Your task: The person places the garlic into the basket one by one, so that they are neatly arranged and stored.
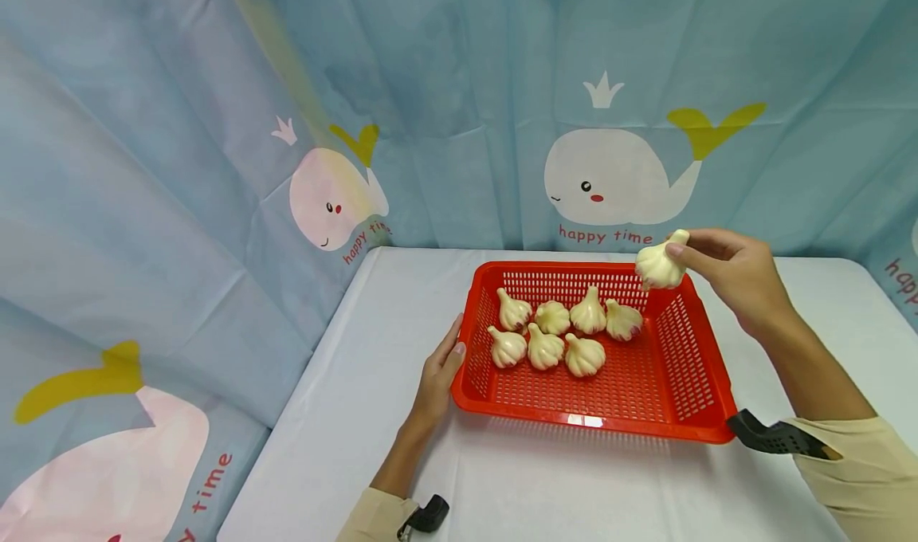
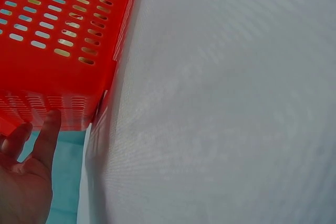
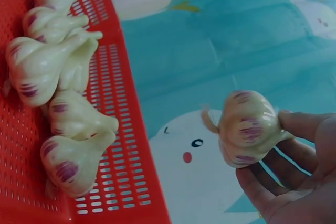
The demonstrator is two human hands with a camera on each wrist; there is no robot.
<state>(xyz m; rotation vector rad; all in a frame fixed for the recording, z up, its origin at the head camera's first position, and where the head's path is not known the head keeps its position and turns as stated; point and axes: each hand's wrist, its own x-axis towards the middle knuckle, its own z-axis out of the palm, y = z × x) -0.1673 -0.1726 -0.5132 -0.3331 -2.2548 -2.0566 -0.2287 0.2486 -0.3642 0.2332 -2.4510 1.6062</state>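
Observation:
A red plastic basket (image 1: 610,426) with slotted walls sits on the white-covered table. Several cream garlic bulbs (image 1: 584,356) with purple streaks lie toward its left and middle. My right hand (image 1: 742,275) pinches one garlic bulb (image 1: 658,268) by its stem, held up over the basket's back right corner. In the right wrist view, the rounded, purple-marked base of that held bulb (image 3: 247,127) faces the camera. At the basket's left end, my left hand (image 1: 436,375) touches the wall near the rim; the left wrist view shows its fingers (image 2: 48,137) extended against the red plastic.
A white cloth (image 1: 344,414) covers the table around the basket. Behind and to the left hangs a blue curtain (image 1: 459,111) printed with whales and lettering. Black straps (image 1: 778,437) circle both wrists.

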